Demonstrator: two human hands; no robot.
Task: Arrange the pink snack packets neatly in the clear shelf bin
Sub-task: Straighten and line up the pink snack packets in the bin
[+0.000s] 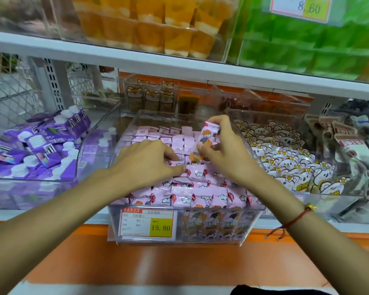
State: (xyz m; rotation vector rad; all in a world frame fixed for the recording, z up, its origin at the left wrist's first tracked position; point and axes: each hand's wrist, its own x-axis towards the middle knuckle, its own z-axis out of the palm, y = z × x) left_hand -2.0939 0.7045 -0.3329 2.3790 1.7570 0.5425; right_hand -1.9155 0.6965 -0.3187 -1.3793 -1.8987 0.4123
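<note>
A clear shelf bin (251, 226) in the middle of the shelf is full of pink snack packets (202, 198) lying in rows. My right hand (224, 150) grips one pink packet (207, 135) with a cartoon figure, held upright above the middle of the pile. My left hand (149, 158) lies palm down on the packets left of it, fingertips curled against the packets near the centre. A price tag (148, 223) reading 15.80 hangs on the bin's front.
A clear bin of purple pouches (41, 145) stands to the left, and a bin of white cartoon packets (285, 165) to the right. An upper shelf (179, 60) carries orange and green goods. An orange ledge (179, 262) runs below.
</note>
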